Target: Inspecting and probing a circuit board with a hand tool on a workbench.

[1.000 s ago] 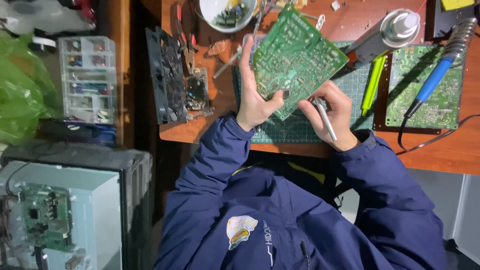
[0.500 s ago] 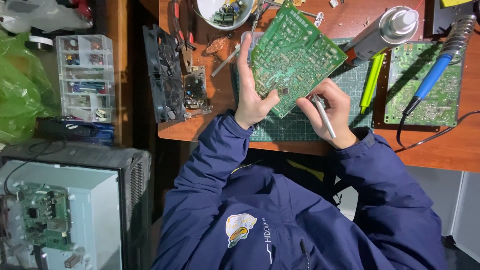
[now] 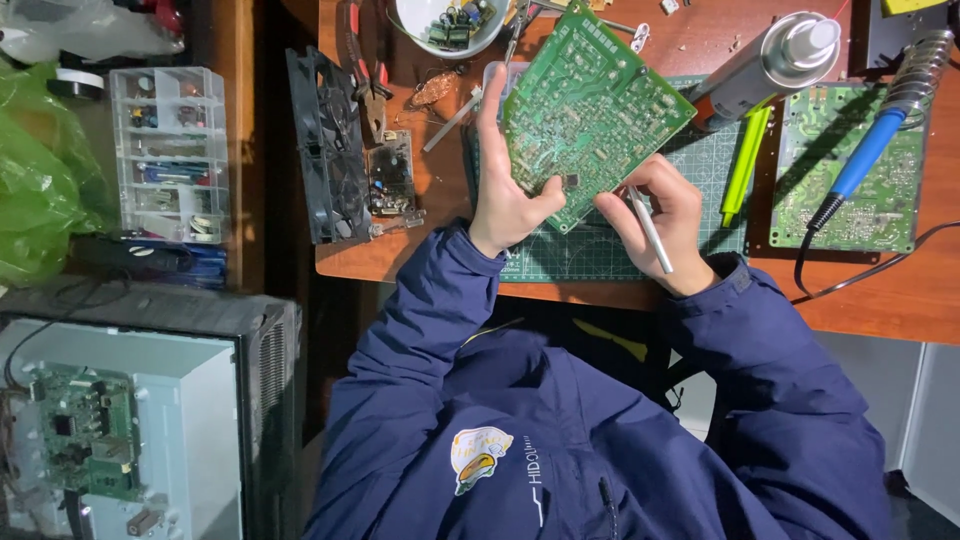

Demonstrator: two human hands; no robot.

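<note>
Fingers (image 3: 497,120) on tilted circuit board (image 3: 590,105)

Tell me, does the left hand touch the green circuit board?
Touching. The head view shows the left hand gripping the left edge of the green circuit board, thumb pressed on its face, holding it tilted above the cutting mat.
</note>
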